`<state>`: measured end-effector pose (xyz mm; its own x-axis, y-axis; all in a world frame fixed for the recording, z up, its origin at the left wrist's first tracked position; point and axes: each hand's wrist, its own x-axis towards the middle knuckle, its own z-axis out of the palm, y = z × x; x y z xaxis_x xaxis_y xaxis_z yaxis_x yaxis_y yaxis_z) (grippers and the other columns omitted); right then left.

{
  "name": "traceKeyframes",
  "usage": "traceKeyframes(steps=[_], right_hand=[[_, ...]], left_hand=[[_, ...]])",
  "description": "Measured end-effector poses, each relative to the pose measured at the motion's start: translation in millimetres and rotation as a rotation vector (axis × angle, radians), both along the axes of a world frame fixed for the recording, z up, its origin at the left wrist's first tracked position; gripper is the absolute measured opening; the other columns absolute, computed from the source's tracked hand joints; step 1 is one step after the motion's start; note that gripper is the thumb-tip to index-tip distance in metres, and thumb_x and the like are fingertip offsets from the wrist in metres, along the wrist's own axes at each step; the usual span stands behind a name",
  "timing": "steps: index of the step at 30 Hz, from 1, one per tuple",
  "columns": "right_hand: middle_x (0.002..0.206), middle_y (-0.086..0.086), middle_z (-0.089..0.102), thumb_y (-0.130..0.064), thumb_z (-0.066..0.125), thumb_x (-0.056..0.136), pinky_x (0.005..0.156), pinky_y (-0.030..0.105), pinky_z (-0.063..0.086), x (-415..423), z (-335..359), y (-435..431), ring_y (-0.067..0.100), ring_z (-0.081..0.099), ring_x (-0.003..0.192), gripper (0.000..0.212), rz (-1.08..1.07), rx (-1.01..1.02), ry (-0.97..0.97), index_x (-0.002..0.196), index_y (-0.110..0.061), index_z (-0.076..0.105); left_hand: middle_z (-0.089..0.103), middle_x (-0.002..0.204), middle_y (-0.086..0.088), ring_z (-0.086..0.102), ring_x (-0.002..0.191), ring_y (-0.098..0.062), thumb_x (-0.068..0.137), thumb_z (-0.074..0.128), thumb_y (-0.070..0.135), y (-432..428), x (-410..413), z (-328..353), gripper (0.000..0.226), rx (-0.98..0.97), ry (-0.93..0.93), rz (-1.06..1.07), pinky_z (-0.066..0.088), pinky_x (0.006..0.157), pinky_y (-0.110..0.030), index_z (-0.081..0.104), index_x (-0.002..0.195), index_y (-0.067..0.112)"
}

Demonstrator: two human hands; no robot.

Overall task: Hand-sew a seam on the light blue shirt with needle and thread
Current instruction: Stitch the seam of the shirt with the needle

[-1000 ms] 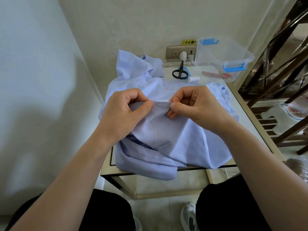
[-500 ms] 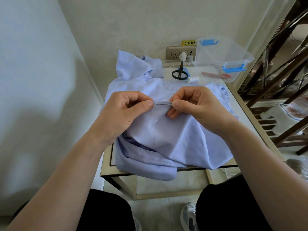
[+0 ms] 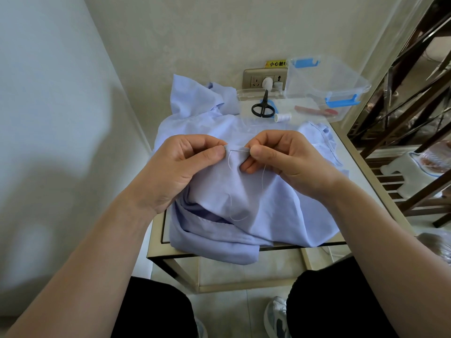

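The light blue shirt [image 3: 263,211] lies bunched over a small table [image 3: 371,181], part of it hanging off the front edge. My left hand [image 3: 180,167] pinches a raised fold of the shirt between thumb and forefinger. My right hand [image 3: 285,159] pinches the needle [image 3: 240,150], which lies level along the fold's edge between the two hands. White thread [image 3: 231,191] trails from the fold down over the cloth in a loop.
Black scissors [image 3: 263,108] and a white thread spool [image 3: 283,117] lie in a clear lid behind the shirt. A clear box [image 3: 324,89] with blue clips holds a red tool. Walls close in at left and back; a dark wooden rack [image 3: 415,123] stands at right.
My hands have stayed on the fold with little movement. The thread loop now hangs more slack over the cloth beneath my right hand.
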<state>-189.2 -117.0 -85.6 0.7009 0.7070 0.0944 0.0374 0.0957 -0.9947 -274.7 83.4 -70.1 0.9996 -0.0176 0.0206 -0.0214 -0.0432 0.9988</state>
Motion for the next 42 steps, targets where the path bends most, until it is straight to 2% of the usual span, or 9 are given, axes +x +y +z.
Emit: traceKeyframes(steps=[6,11,17,22,26,30,34,39,42], right_hand=[[0.068,0.002,0.067,-0.018,0.067,0.084,0.07,0.019,0.05,-4.7,-1.5,5.9,0.012,0.063,0.065,0.012,-0.016,-0.007,-0.07,0.08,-0.007,0.064],[0.066,-0.002,0.063,-0.02,0.069,0.083,0.067,0.019,0.049,-4.6,-2.0,8.3,0.011,0.059,0.063,0.013,-0.049,0.006,-0.073,0.079,-0.009,0.063],[0.074,0.006,0.067,-0.012,0.066,0.088,0.07,0.022,0.051,-2.3,-2.1,5.1,0.016,0.061,0.069,0.007,-0.044,-0.014,-0.085,0.085,-0.006,0.065],[0.075,-0.003,0.067,-0.019,0.071,0.085,0.074,0.025,0.05,-7.1,-0.7,8.5,0.014,0.06,0.074,0.006,-0.067,-0.009,-0.116,0.081,-0.015,0.068],[0.076,0.003,0.065,-0.025,0.075,0.079,0.074,0.032,0.045,-6.2,-3.5,11.0,0.021,0.057,0.077,0.005,-0.132,-0.018,-0.149,0.077,-0.022,0.072],[0.08,-0.009,0.057,-0.017,0.075,0.083,0.065,0.024,0.04,-6.9,-4.5,10.9,0.013,0.048,0.064,0.008,-0.187,-0.075,-0.328,0.089,-0.019,0.069],[0.101,0.005,0.054,-0.012,0.075,0.083,0.064,0.024,0.043,-11.1,-4.4,16.3,0.009,0.045,0.06,0.014,-0.268,-0.057,-0.561,0.088,-0.023,0.069],[0.096,0.006,0.057,-0.005,0.072,0.085,0.08,0.014,0.039,-14.7,-5.8,20.7,0.007,0.054,0.086,0.004,-0.326,-0.064,-0.857,0.087,-0.009,0.071],[0.095,0.006,0.067,-0.003,0.069,0.088,0.087,0.028,0.047,-24.7,-1.4,23.3,0.018,0.063,0.095,0.005,-0.224,0.029,-0.829,0.088,-0.008,0.067]], left_hand=[[0.072,0.085,-0.005,0.065,0.087,-0.014,0.086,0.066,0.027,-4.2,-2.0,-0.6,0.012,0.065,0.005,-0.051,0.052,0.082,-0.025,0.075,0.081,0.021],[0.065,0.072,0.005,0.058,0.071,-0.005,0.082,0.063,0.031,-5.8,-1.9,1.4,0.013,0.108,-0.023,-0.012,0.047,0.067,-0.015,0.069,0.074,0.023],[0.066,0.073,0.006,0.059,0.074,-0.007,0.087,0.067,0.026,-3.5,1.5,0.5,0.014,0.048,-0.049,0.046,0.047,0.073,-0.019,0.071,0.074,0.026],[0.068,0.073,0.004,0.06,0.073,-0.007,0.081,0.064,0.034,-11.7,-0.6,-0.6,0.014,0.101,-0.026,0.003,0.047,0.068,-0.016,0.072,0.073,0.026],[0.066,0.074,0.002,0.058,0.075,-0.009,0.089,0.066,0.027,-10.8,1.1,-2.2,0.015,0.146,-0.013,0.015,0.044,0.071,-0.022,0.072,0.076,0.025],[0.07,0.075,0.006,0.061,0.076,-0.006,0.095,0.061,0.016,-13.5,1.7,-3.6,0.018,0.194,-0.036,0.099,0.047,0.073,-0.021,0.072,0.08,0.019],[0.069,0.072,0.008,0.061,0.073,-0.006,0.094,0.062,0.02,-17.6,2.8,-4.5,0.018,0.24,-0.044,0.138,0.046,0.071,-0.021,0.071,0.078,0.018],[0.065,0.065,0.016,0.057,0.066,0.001,0.093,0.063,0.024,-20.0,6.0,-7.1,0.02,0.359,-0.066,0.182,0.043,0.066,-0.015,0.069,0.075,0.023],[0.059,0.056,0.021,0.051,0.058,0.005,0.092,0.063,0.026,-16.9,9.2,-10.2,0.026,0.425,-0.083,0.251,0.037,0.06,-0.011,0.063,0.066,0.029]])
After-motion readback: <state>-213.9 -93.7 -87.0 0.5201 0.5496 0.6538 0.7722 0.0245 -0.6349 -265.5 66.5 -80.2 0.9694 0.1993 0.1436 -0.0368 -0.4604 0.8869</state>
